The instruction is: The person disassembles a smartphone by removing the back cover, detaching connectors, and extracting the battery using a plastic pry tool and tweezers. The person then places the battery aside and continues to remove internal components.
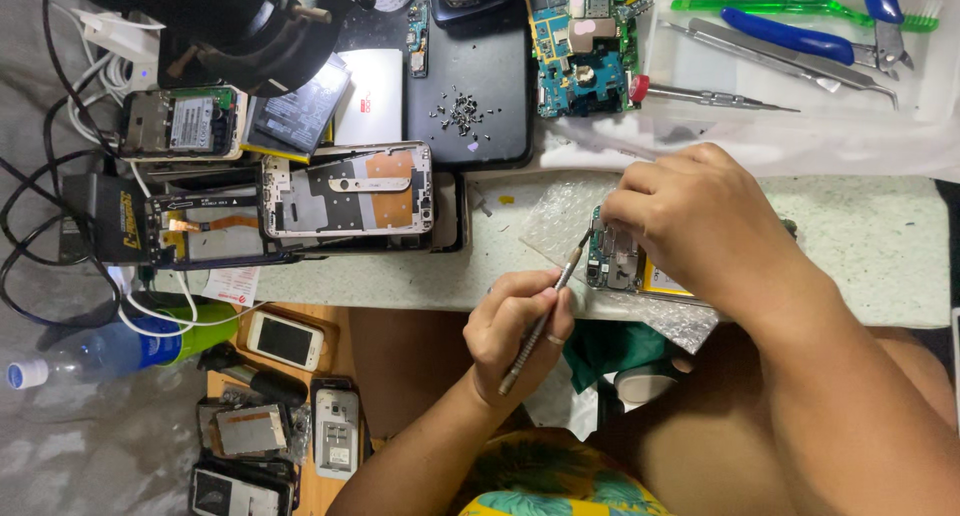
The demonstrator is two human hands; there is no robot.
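1. Nearest, left hand (515, 326) pinches a thin metal screwdriver (540, 321), tip at the opened phone (615, 256).
2. Right hand (690, 221), fingers curled, presses down on that phone, which lies on bubble wrap (560, 216) on the table edge (850, 246).

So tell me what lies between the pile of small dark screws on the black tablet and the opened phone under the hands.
In the head view, between the screws and the opened phone: the tablet's edge, bare speckled worktop, a small yellow scrap, then clear bubble wrap.
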